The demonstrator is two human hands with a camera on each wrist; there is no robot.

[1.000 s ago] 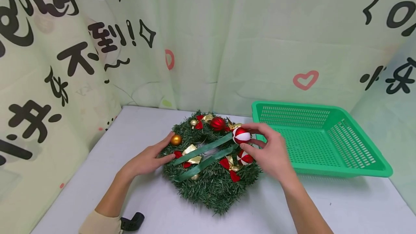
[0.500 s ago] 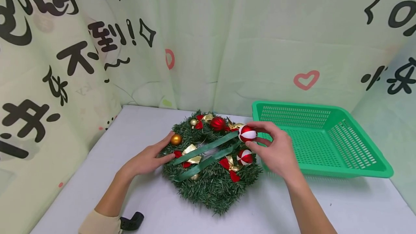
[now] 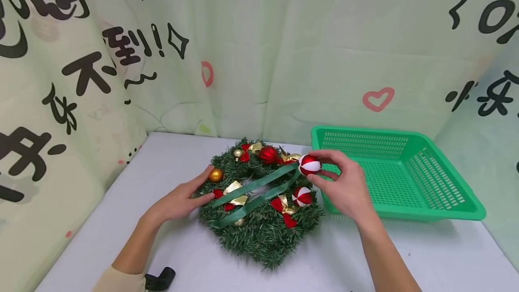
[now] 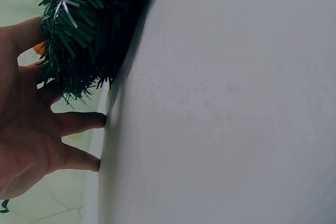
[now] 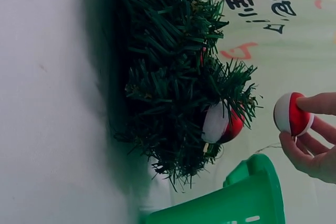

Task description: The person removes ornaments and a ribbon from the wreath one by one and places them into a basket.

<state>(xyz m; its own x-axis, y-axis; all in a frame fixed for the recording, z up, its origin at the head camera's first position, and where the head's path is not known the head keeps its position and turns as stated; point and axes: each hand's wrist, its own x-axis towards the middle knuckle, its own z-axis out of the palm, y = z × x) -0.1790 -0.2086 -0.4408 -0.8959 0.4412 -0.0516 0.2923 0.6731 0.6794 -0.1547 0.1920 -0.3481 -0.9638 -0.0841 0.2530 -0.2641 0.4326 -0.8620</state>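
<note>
Pale curtains printed with dark lettering and pink hearts hang behind a white-covered table, where a green wreath lies near a green basket. On the wreath's left edge, the left hand rests with its fingers spread, touching the greenery beside a gold ball. Opposite, the right hand pinches a red-and-white ball between thumb and fingers, holding it above the wreath's right side; the right wrist view shows it apart from the needles. Just below sits a similar striped ball. Two strips of dark green ribbon slant across the wreath's centre toward the held ball, though whether they join it or pass behind, I can't tell. If they do join it, a hard pull could drag the ribbon askew; a light fingertip grip on something so round could let it roll free.
</note>
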